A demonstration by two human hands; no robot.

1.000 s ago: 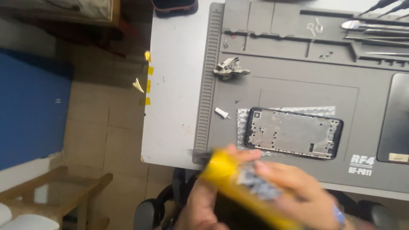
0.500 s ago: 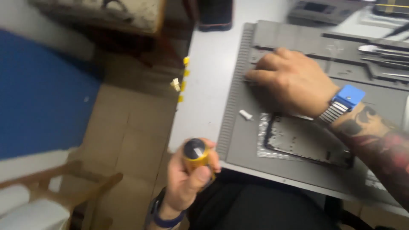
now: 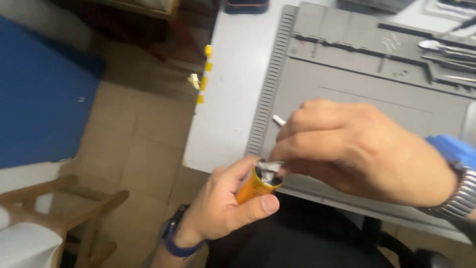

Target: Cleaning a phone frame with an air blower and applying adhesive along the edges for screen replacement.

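My left hand (image 3: 225,208) grips a small yellow-orange cylindrical container (image 3: 254,187), held upright just off the table's front edge. My right hand (image 3: 357,149) is over it, fingertips pinched at the container's mouth on a small silvery metal piece (image 3: 267,170). Both hands hover in front of the grey work mat (image 3: 347,74), which lies on the white table (image 3: 233,99). My right hand hides most of the mat's near part. On that wrist I see a metal band and a blue sleeve edge (image 3: 448,149); a dark band is on my left wrist.
A small white bit (image 3: 279,120) lies on the mat near its ribbed left edge. Metal tools (image 3: 446,49) rest in the mat's far right slots. Yellow tags (image 3: 207,64) stick to the table's left edge. A wooden chair (image 3: 59,198) and a blue surface (image 3: 39,99) are at left.
My right hand came back from the far part of the mat to the container's mouth, now pinching a silvery piece. My left hand still holds the container, tilted more upright.
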